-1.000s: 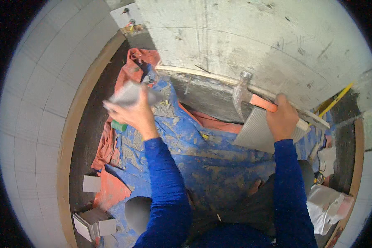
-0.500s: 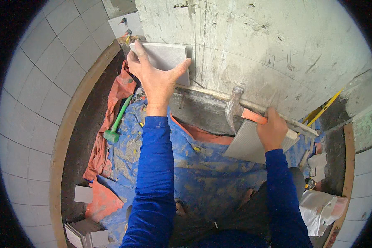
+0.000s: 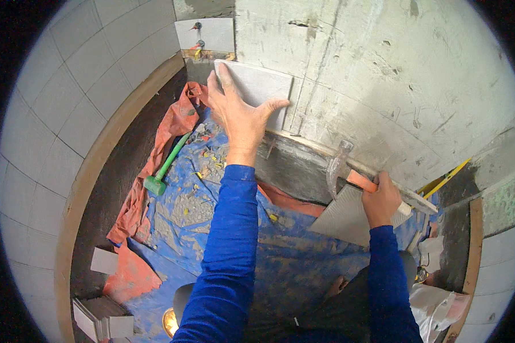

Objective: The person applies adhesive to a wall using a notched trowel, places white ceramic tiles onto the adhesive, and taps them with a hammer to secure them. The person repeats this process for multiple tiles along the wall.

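Note:
Against the bare wall point(image 3: 418, 74), my left hand point(image 3: 239, 114) holds a square pale grey tile point(image 3: 263, 86). Its fingers are spread over the tile's left side and its thumb reaches toward the right edge. The tile's lower left part is hidden behind the hand. My right hand point(image 3: 381, 200) is wrapped round the handle of a claw hammer point(image 3: 339, 166), whose orange grip and pale handle end show on either side of the fist. The metal head points up and left, close to a long wooden batten point(image 3: 309, 143) along the wall. Below it leans another tile with a ribbed back point(image 3: 342, 217).
A green mallet point(image 3: 157, 182) lies on the rubble-strewn blue tarp point(image 3: 203, 251), beside an orange sheet point(image 3: 177, 120). Stacked tiles point(image 3: 100, 317) stand at lower left. A yellow level-like bar point(image 3: 449, 176) leans at right. Pipe ends point(image 3: 198, 44) poke through a fixed tile.
The whole view has shifted and tilted a little. My left hand stays on the tile at the wall, and my right hand keeps its grip on the hammer.

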The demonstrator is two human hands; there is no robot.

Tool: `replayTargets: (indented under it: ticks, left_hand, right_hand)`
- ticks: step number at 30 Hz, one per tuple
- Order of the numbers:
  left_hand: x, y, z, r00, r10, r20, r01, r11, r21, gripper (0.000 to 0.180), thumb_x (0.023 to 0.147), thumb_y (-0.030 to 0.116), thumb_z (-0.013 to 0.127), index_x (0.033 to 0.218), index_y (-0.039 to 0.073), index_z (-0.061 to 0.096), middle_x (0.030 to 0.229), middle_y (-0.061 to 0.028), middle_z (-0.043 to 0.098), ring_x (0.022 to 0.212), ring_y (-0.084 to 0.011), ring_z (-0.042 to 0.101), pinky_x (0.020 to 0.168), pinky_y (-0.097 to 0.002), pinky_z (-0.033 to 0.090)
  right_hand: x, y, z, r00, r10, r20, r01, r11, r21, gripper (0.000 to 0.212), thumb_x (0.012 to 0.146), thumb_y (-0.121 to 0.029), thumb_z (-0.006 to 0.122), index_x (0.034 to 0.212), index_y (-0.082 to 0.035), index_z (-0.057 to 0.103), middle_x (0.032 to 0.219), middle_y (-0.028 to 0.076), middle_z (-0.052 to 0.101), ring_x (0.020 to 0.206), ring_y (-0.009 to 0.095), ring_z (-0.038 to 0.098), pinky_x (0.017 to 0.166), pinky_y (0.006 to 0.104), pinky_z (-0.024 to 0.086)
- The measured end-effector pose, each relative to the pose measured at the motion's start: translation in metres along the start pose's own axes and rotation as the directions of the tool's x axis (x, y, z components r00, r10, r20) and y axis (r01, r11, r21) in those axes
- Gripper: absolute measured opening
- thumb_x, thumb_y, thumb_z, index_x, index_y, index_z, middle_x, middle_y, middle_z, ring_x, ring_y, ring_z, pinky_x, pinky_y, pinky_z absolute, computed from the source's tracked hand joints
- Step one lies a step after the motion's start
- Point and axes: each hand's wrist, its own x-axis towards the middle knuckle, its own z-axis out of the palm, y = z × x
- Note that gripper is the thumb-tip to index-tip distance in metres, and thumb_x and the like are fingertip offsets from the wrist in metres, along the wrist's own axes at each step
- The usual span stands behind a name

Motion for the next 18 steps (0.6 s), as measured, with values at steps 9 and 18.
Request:
replayTargets:
  ticks: [9,18]
  left_hand:
    - [-0.045,-0.016,0.0,0.89,-0.433,-0.14,0.419,0.9,-0.124,0.121,0.064,0.037,0.1,0.158,-0.004,0.034,0.152,-0.0327,0.035,0.141,-0.0458,0.034,0.12,-0.0533,0.029]
    - [-0.088,-0.028,0.042,0.4,-0.834,0.381,0.795,0.109,-0.597,0.079,0.084,0.049,0.09,0.119,-0.01,0.051,0.112,-0.0174,0.055,0.101,-0.0272,0.056,0.088,-0.0442,0.052]
  right_hand:
    - [-0.001,-0.003,-0.003,1.0,0.02,-0.013,-0.02,1.0,0.002,0.016,0.079,-0.012,0.074,0.088,-0.01,0.06,0.079,0.014,0.067,0.074,0.04,0.066,0.064,0.0477,0.048]
    - [-0.002,0.001,0.002,0.996,0.092,0.014,-0.091,0.995,-0.031,0.037,0.077,-0.016,0.079,0.111,-0.013,0.065,0.081,0.017,0.071,0.075,0.042,0.07,0.066,0.0503,0.052]
